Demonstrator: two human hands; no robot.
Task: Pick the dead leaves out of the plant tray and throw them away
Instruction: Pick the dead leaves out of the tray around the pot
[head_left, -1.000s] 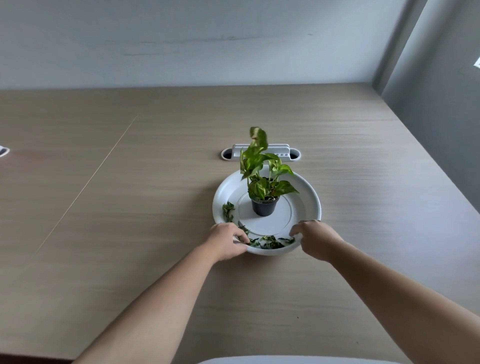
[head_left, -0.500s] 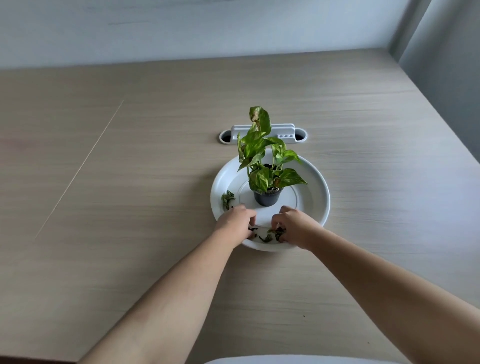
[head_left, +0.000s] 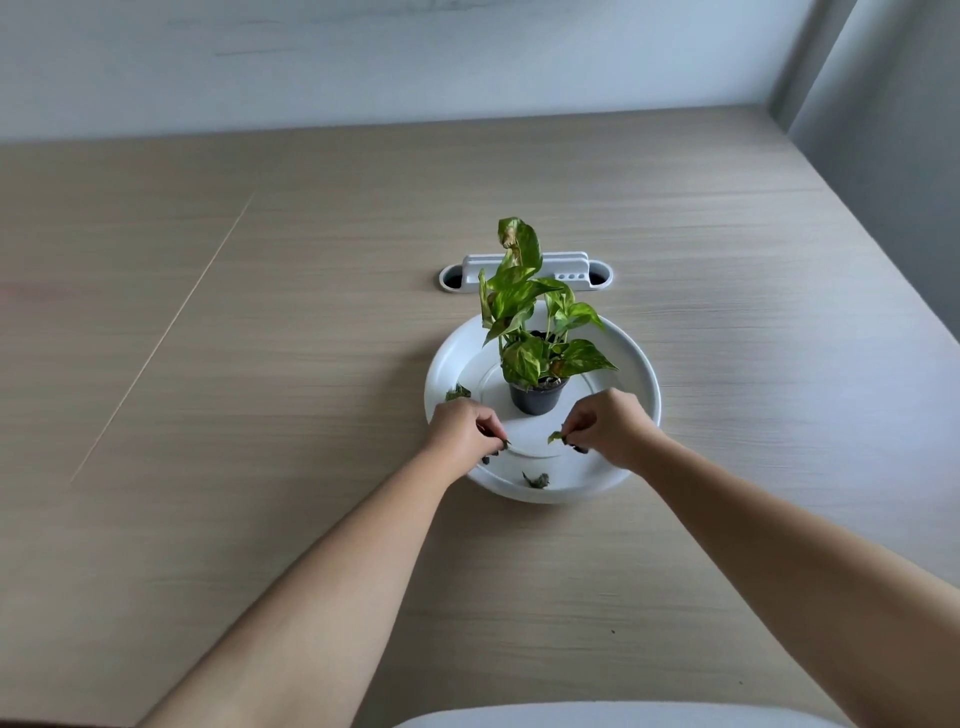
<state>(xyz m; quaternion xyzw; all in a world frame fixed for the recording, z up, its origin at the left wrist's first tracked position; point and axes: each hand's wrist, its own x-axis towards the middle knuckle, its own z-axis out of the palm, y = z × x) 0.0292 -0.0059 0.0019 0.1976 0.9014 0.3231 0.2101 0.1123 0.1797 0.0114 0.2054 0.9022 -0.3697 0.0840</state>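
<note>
The fingertips of the right hand (head_left: 608, 431) are pinched together on a small dead leaf (head_left: 556, 437), held just above the near floor of the white plant tray (head_left: 644, 364); a few dark bits show under the same hand, though whether they are in the grip I cannot tell. The left hand (head_left: 462, 431) is curled with its fingertips closed on dark leaf scraps (head_left: 500, 445) at the near-left part of the tray, touching or just over its surface.

Between the two hands, nearer the viewer, one shrivelled leaf (head_left: 537, 480) lies loose against the near rim. Another clump of dead leaf (head_left: 458, 392) sits at the left side of the tray, just beyond the left hand. In the middle of the tray stands a small black pot (head_left: 537, 399) holding a green, healthy-looking plant (head_left: 530, 317), upright.

The tray rests on a pale wooden table (head_left: 260, 364), with a white cable port (head_left: 524, 270) set into the top just beyond it. No bin or other place for the waste is in view.

By my reading the picking is under way but unfinished: both hands hold leaves, at least two pieces remain in the tray, and nothing appears thrown away yet.
</note>
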